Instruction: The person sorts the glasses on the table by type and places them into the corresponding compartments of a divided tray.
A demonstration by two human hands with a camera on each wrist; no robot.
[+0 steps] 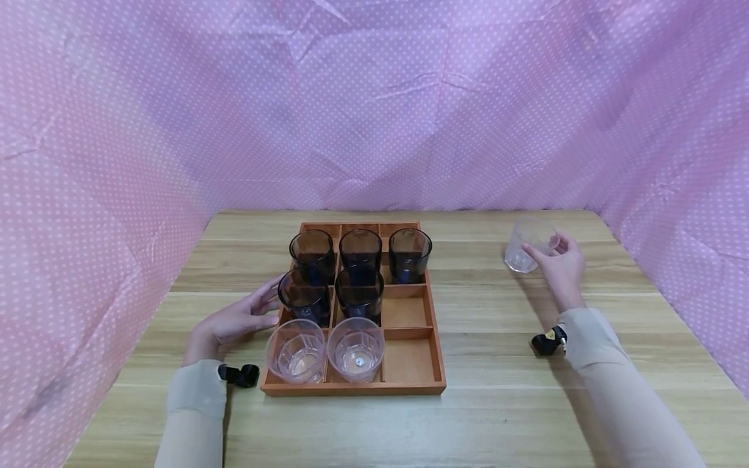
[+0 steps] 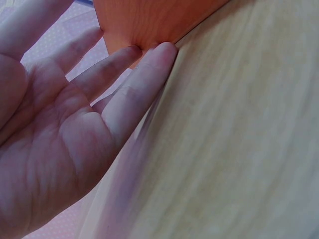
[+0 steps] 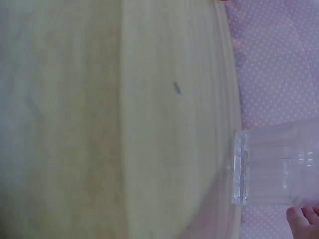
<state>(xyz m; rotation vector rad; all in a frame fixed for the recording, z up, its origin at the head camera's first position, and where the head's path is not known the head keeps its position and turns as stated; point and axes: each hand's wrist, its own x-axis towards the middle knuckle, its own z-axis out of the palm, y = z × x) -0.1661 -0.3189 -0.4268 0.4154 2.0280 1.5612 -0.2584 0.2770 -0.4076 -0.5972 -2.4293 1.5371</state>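
Observation:
On the right side of the table, my right hand (image 1: pixel 563 268) pinches a clear plastic cup (image 1: pixel 519 255) between thumb and fingers. In the right wrist view the cup's thick base shows, with fingertips (image 3: pixel 300 222) at its side. My left hand (image 1: pixel 238 320) rests against the left side of a brown wooden divided tray (image 1: pixel 357 390), its fingers extended and fingertips touching the outer wall. Several dark tinted cups (image 1: pixel 359 292) stand upright in the tray's back and middle rows. Two clear cups (image 1: pixel 355 351) stand in the front row, at left and centre.
The tray's right column has a bare middle compartment (image 1: pixel 405 312) and a bare front compartment (image 1: pixel 409 361). Light wooden tabletop (image 1: pixel 486 390) lies between the tray and my right arm. A pink dotted cloth (image 1: pixel 374 117) hangs around the back and sides.

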